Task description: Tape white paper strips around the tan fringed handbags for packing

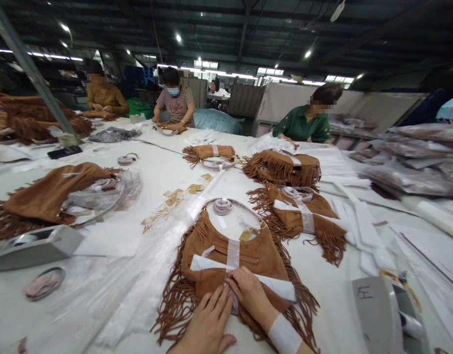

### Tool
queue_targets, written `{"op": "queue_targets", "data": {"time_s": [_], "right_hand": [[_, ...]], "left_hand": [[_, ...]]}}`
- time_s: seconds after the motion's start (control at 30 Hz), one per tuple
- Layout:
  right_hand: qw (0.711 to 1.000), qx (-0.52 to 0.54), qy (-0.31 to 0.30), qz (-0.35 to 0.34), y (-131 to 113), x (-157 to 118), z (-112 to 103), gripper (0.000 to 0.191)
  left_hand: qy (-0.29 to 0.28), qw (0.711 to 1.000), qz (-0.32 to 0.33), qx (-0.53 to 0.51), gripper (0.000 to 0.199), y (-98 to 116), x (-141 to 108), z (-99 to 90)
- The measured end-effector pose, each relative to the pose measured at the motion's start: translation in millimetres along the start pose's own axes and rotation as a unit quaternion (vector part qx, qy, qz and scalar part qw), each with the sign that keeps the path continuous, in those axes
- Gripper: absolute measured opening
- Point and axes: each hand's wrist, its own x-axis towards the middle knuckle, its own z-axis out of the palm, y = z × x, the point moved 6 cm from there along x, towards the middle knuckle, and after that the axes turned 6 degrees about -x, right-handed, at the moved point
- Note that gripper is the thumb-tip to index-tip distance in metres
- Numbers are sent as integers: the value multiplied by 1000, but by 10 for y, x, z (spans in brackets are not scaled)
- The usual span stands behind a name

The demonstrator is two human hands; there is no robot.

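Observation:
A brown suede shoulder bag (212, 241) with long fringe lies flat in front of me. Its handle is wrapped in pale covering, with a coiled strap (222, 206) beside it. White paper (276, 286) crosses the bag under a translucent strip of tape (233, 253). My left hand (208, 322) rests on the lower part of the bag, fingers stretched out and tips by the tape. Beside it, my right hand (250, 292) has its fingers bent together on the tape's lower stretch; a white band circles that wrist. The fingertips partly hide what they pinch.
More fringed bags lie to the right (303, 209), behind (285, 167) and to the left (51, 196). Tape dispensers stand at left (38, 246) and right (381, 314). Tags (175, 196) and plastic sheets (149, 275) cover the table's middle. Several co-workers sit across the table.

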Motion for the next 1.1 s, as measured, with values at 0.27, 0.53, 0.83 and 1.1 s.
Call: {"op": "queue_targets", "data": {"time_s": [0.27, 0.53, 0.83, 1.1], "right_hand": [[996, 61, 59, 40, 61, 12, -70, 17], [996, 15, 74, 48, 25, 1, -77, 26], [973, 49, 129, 186, 615, 570, -248, 24], [975, 33, 28, 218, 873, 852, -7, 11]], "left_hand": [[-27, 999, -25, -25, 79, -4, 38, -13], [-23, 998, -32, -42, 80, -22, 47, 23], [-25, 999, -19, -29, 80, -40, 38, 83], [-30, 1000, -2, -4, 81, -108, 45, 268]]}}
